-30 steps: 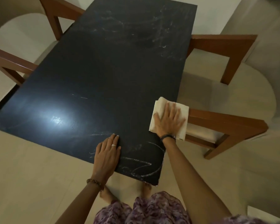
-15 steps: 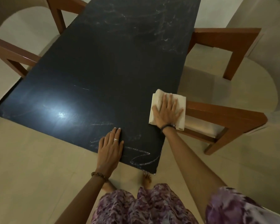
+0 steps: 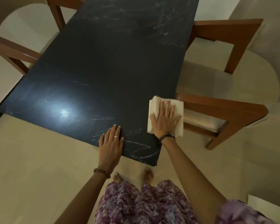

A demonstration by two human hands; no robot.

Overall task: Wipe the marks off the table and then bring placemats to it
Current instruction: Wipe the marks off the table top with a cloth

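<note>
A: Biggest first. What's there?
B: Dark table [image 3: 113, 65], long, running away from the camera. Near corner points at the person's bare feet [image 3: 132, 175]. Glare patch on the near left part.

A: Around it?
B: Tiled floor [image 3: 31, 167]. Wooden chairs: one at right [image 3: 225, 113] with a pale seat tucked beside the table edge, another farther right [image 3: 233, 34], and parts of two more at left [image 3: 14, 50].

A: Marks?
B: Chalky scribbles [image 3: 141, 151] on the near corner, between the two hands and toward the edge. More faint smears [image 3: 160, 26] at the far end; blurry there, so I can't tell how heavy they are.

A: Cloth?
B: Folded pale cloth [image 3: 153, 110], flat on the table at its right edge, one side overhanging toward the chair.

A: Right hand?
B: Right hand [image 3: 166, 120] lies flat on the cloth, fingers spread and straight, palm pressing down. Dark band on the wrist.

A: Left hand?
B: Left hand [image 3: 111, 139] flat on the table at the near edge, fingers straight and close together, holding nothing. Ring on one finger, bead bracelet [image 3: 102, 172] on the wrist.

A: Anything else?
B: Purple patterned clothing [image 3: 136, 204] at the bottom. White corner of something [image 3: 265, 206] at lower right, can't identify it.
</note>
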